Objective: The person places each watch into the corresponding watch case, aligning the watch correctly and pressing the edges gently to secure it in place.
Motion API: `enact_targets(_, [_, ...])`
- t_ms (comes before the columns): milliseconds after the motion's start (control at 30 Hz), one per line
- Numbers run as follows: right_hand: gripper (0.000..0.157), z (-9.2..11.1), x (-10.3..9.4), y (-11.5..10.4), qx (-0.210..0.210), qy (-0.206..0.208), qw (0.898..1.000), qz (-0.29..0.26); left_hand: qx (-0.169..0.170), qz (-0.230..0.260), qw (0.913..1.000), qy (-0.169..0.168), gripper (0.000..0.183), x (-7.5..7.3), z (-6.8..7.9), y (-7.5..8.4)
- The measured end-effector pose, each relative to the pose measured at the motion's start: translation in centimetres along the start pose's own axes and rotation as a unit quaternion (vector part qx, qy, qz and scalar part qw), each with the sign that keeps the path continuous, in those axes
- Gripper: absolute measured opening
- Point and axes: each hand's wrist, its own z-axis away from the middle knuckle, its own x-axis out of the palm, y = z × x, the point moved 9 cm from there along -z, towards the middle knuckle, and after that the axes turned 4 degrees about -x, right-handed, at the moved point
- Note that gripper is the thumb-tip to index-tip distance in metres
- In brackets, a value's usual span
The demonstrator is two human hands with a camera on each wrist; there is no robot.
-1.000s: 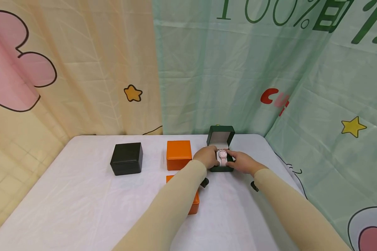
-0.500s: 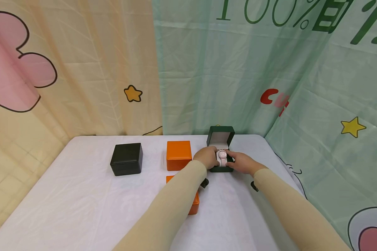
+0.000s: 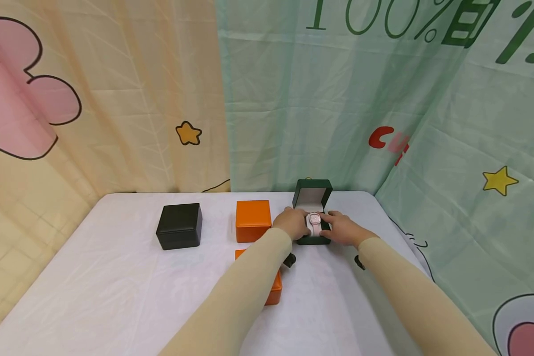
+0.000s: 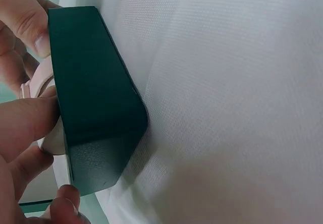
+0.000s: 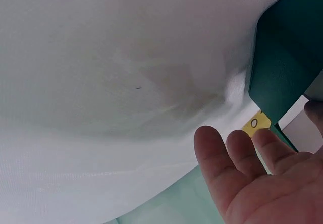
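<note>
A pale pink wristwatch [image 3: 315, 219] sits on a light cushion inside a dark green watch box [image 3: 312, 241], its lid raised at the back. From the left, my left hand [image 3: 291, 223] pinches the watch on its cushion; its thumb and fingers reach over the box wall [image 4: 91, 82] in the left wrist view. Opposite it, my right hand [image 3: 342, 230] holds the watch's right side with index finger and thumb. The other right fingers [image 5: 212, 153] stretch out free beside the box in the right wrist view. Part of the watch strap is hidden by the fingers.
A closed black box [image 3: 179, 226] stands at the left of the white-covered table [image 3: 115, 277]. One orange box [image 3: 253, 220] is just left of the green one; another orange box [image 3: 274, 291] lies nearer, partly behind the left sleeve. Curtains [image 3: 293, 99] hang behind the table.
Both hands stay at the watch in the green box. The right hand's outer fingers have lifted and spread slightly; the left hand has shifted a touch. The boxes have not moved.
</note>
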Motion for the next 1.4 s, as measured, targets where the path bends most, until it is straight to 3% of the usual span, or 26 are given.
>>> enact_targets(533, [0.073,-0.2,0.2,-0.1,-0.01,-0.036,0.999,-0.04,-0.018,0.054,0.9978,-0.034,0.053,0.1,0.5,-0.3])
enact_targets(900, [0.072,-0.1,0.1,-0.5,-0.026,-0.038,0.999,-0.026,-0.027,0.056,0.9971,-0.044,0.054,0.9,0.0,-0.7])
enact_targets(1400, [0.072,-0.3,0.3,-0.2,-0.011,-0.062,0.998,-0.028,-0.023,0.047,0.9974,-0.05,0.055,0.9,0.0,-0.5])
